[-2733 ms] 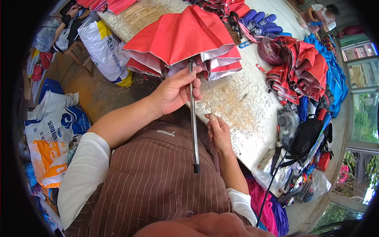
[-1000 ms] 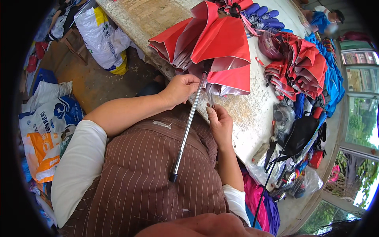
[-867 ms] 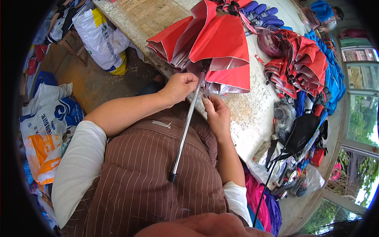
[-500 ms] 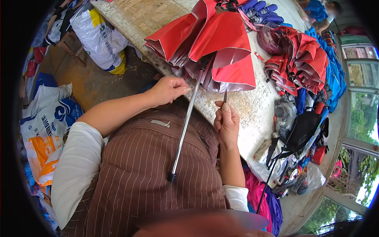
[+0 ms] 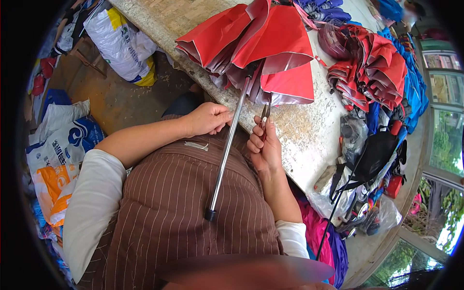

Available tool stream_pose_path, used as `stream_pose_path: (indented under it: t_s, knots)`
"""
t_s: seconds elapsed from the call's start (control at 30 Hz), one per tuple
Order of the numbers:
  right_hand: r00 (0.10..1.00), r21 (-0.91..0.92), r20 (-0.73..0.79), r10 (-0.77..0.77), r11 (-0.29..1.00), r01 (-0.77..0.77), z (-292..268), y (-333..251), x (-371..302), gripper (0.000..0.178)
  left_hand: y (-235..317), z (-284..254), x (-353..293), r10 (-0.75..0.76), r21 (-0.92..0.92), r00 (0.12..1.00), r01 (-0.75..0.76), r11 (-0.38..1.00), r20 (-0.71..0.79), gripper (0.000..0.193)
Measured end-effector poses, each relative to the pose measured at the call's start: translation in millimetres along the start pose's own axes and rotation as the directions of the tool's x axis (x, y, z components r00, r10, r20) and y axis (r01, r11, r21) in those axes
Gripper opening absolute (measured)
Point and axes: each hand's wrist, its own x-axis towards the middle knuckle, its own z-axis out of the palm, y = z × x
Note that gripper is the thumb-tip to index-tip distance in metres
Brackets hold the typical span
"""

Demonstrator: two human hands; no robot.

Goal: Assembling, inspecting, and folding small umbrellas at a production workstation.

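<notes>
A part-folded red umbrella (image 5: 280, 36) with a silvery lining hangs over the table's near edge. Its bare metal shaft (image 5: 227, 154) slants down to a black end above my lap. Just left of the shaft, my left hand (image 5: 208, 119) is closed, thumb against fingers; whether something thin is in the pinch, I cannot make out. On the shaft's other side, my right hand (image 5: 266, 147) grips a small red-handled two-jawed metal tool (image 5: 264, 121). The tool's tips point up at the canopy's lower edge. Scissors or pliers, I cannot tell which.
More folded red umbrellas (image 5: 369, 65) lie on the worn table (image 5: 309, 145) at the right, with blue ones (image 5: 413, 108) beyond. A black bag (image 5: 379, 154) and clear plastic bags sit nearer. Stuffed white sacks (image 5: 118, 46) stand on the floor at the left.
My right hand has moved left and slightly up, nearer the shaft, and turned so the tool's jaws and red handle show. My left hand has lowered slightly.
</notes>
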Motion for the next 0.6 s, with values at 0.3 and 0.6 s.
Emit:
stream_pose_path:
  t_s: [0.3,0.6]
  knots:
    - [0.994,0.146,0.103,-0.039,0.989,0.024,-4.9,0.0,13.1,0.034,-7.6,2.5,2.8,0.038,-0.017,0.999,-0.038,0.999,0.008,0.029]
    - [0.988,0.091,0.091,0.128,0.986,-0.137,-11.4,14.1,-17.2,0.034,3.0,2.7,8.2,0.642,0.488,0.750,-0.506,0.711,-0.158,0.014]
